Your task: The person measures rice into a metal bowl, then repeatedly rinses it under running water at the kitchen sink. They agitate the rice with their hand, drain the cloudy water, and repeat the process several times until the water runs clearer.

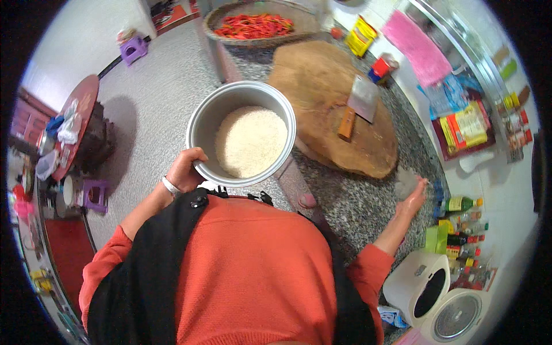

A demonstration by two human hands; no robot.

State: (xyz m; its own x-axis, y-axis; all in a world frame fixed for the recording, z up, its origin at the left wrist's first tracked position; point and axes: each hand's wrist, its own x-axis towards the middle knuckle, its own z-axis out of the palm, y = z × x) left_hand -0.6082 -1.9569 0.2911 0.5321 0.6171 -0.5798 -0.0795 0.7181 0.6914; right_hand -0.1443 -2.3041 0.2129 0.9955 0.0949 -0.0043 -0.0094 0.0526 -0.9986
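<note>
My left hand (186, 170) grips the rim of a metal rice cooker inner pot (202, 125) on its near left side. White rice grains (252, 142) cover the bottom of the pot, which is held up in front of my body. Over the granite counter to the right, my right hand (413, 198) has a grey cloth (404, 183) at its fingers; both are somewhat blurred. A white rice cooker (401, 282) stands on the counter near my right elbow, its lid (457, 317) swung up and its dark inside showing.
A cleaver (364, 99) with a wooden handle lies on a thick wooden chopping board (319, 64). Beyond it is a woven basket (211, 30) of cut red peppers (254, 26). Several bottles (461, 203) line the wall. A round red table (79, 116) stands at left.
</note>
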